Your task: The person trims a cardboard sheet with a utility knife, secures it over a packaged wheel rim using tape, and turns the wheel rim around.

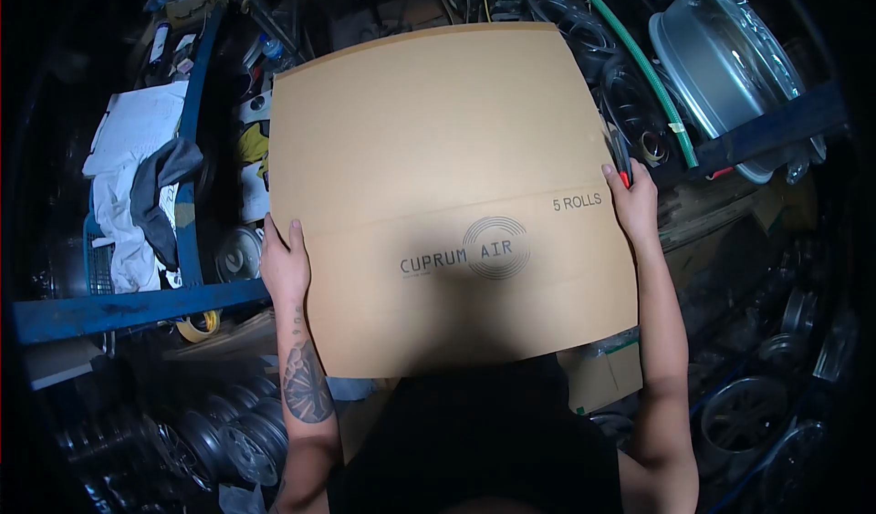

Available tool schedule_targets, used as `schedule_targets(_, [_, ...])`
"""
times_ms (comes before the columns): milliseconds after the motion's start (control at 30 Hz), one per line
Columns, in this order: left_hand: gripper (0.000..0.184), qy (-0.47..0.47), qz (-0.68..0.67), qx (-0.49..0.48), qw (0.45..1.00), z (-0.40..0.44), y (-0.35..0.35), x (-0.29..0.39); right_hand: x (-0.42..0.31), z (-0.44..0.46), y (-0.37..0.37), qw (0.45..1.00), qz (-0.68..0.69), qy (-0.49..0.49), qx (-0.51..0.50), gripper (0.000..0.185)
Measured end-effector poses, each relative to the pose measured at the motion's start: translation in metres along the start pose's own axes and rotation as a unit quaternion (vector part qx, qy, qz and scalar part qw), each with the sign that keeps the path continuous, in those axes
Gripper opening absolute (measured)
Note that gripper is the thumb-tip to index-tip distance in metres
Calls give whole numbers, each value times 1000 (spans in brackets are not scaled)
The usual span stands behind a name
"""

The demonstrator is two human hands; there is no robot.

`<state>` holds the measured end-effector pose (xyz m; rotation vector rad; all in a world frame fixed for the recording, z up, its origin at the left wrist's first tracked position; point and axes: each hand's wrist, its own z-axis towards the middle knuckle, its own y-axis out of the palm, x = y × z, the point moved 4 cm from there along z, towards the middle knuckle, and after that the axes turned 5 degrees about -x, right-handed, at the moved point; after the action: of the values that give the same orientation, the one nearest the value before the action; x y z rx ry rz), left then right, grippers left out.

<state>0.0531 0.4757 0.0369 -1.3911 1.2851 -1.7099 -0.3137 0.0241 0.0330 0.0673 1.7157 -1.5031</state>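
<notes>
A large flat cardboard sheet (411, 149), printed "CUPRUM AIR" and "5 ROLLS", is held up in front of my body. My left hand (285, 263) grips its left edge, thumb on the front face and the other fingers partly behind. On the opposite edge, my right hand (634, 202) has its thumb on the front, with most fingers hidden behind the board. A slim black and red tool (623, 160) sticks up from my right hand beside the cardboard; its exact kind is unclear.
Blue metal racking (137, 309) stands on the left, with papers and a grey cloth (157, 190). At upper right are a silver wheel rim (721, 67) and a green hose (639, 53). More rims (246, 446) lie low on both sides. A smaller cardboard piece (607, 379) is below the sheet.
</notes>
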Motion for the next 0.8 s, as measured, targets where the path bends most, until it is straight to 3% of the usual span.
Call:
schedule_targets(100, [68,2,11,10,1000,2,-2,4,0,2,4,997,-55,-39,33,48])
schedule_targets(200, [68,5,12,-2,1000,-3,-3,8,2,1,-2,999,45,-6,14,42])
schedule_targets(267, [69,16,12,-23,1000,-10,-9,8,6,-16,-21,984,152,70,-65,38])
schedule_targets(333, [65,-61,6,-85,995,-37,-23,11,16,-41,-36,968,198,83,-126,32])
schedule_targets(367, [62,-99,4,-115,988,-51,-27,6,19,-62,-40,963,224,93,-116,32])
schedule_targets(467, [49,-18,-209,-62,976,-48,-2,-62,42,-122,-36,932,327,131,-83,34])
schedule_targets(533, [43,-11,-254,-30,967,-16,1,-84,44,-151,-33,865,459,187,-83,45])
schedule_targets(567, [41,-5,-276,-16,961,5,3,-92,41,-157,-31,847,504,164,-45,49])
schedule_targets(667, [42,38,-289,6,957,68,17,-98,32,-178,-20,839,528,127,46,58])
schedule_targets(800, [47,48,-224,-8,973,86,13,-73,24,-231,-7,862,496,106,27,62])
